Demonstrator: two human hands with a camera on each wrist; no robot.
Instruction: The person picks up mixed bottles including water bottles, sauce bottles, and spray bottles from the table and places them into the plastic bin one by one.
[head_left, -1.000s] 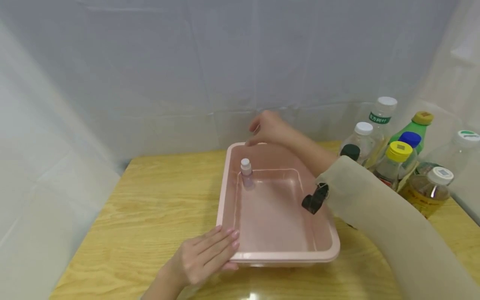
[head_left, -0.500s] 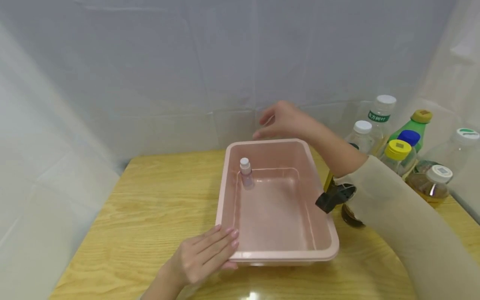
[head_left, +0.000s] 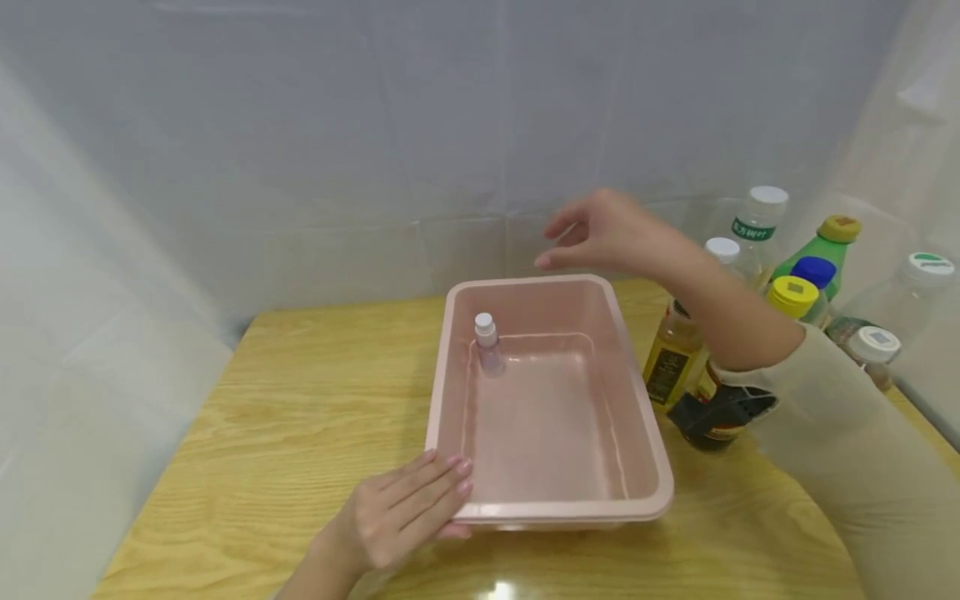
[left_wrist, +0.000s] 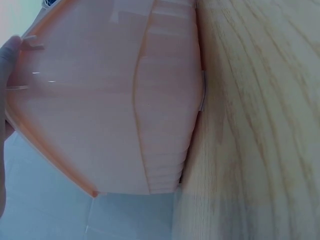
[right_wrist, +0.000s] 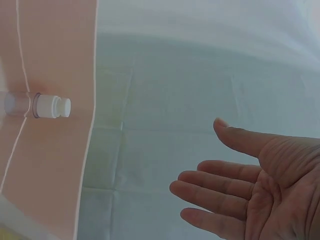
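Observation:
A pink plastic basin [head_left: 540, 510] stands on the wooden table, with a small clear bottle with a white cap [head_left: 487, 333] upright inside its far left part. My left hand [head_left: 401, 510] holds the basin's near left corner, fingers laid over the rim and thumb below it. The left wrist view shows the basin's outer wall [left_wrist: 90, 110] and part of that hand at the rim. Beyond the basin's far right corner, my right hand [head_left: 611, 233] is in the air with nothing in it. In the right wrist view its fingers [right_wrist: 215, 192] are spread loosely, apart from the basin.
Several bottles stand close to the basin's right side, among them an oil bottle [head_left: 670, 358], a dark bottle [head_left: 712, 437], one with a yellow cap [head_left: 792, 297] and a green bottle [head_left: 828, 250]. White sheeting [head_left: 337, 167] hangs behind the wooden table [head_left: 330, 392].
My right hand has moved right and up from above the basin's far rim, its forearm now crossing in front of the bottles. My left hand and the small bottle have stayed in place.

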